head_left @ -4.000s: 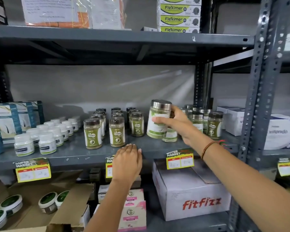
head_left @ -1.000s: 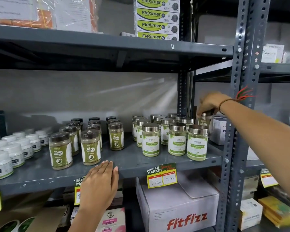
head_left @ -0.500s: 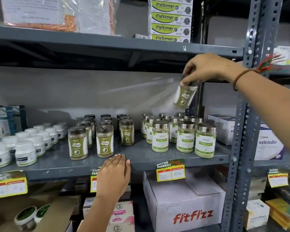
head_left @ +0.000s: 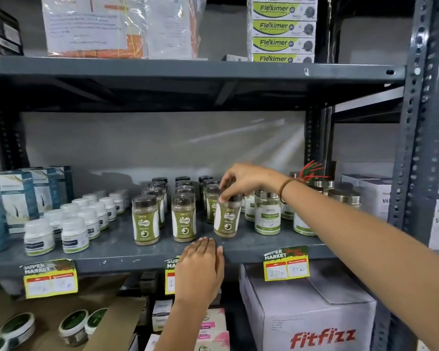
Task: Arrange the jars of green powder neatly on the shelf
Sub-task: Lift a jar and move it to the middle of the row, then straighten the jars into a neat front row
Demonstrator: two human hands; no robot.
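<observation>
My right hand (head_left: 246, 182) grips the dark lid of a small jar of green powder (head_left: 226, 220), which stands slightly tilted at the front of the grey shelf (head_left: 117, 252). It sits to the right of rows of matching dark-lidded jars (head_left: 183, 217). Larger silver-lidded green powder jars (head_left: 267, 212) stand to its right, partly hidden by my forearm. My left hand (head_left: 200, 267) rests flat on the shelf's front edge, fingers together, holding nothing.
White tubs (head_left: 74, 234) and blue boxes (head_left: 15, 198) fill the shelf's left part. A Fitfizz carton (head_left: 309, 315) sits below, and an open cardboard box with green-lidded tins (head_left: 74, 325) at lower left. A steel upright (head_left: 416, 148) stands at right. Fleximer boxes (head_left: 281, 29) are stacked above.
My right hand has come down from near the upper shelf with the small jar and moved left, bringing it onto the shelf beside the dark-lidded rows. My left hand stayed on the edge.
</observation>
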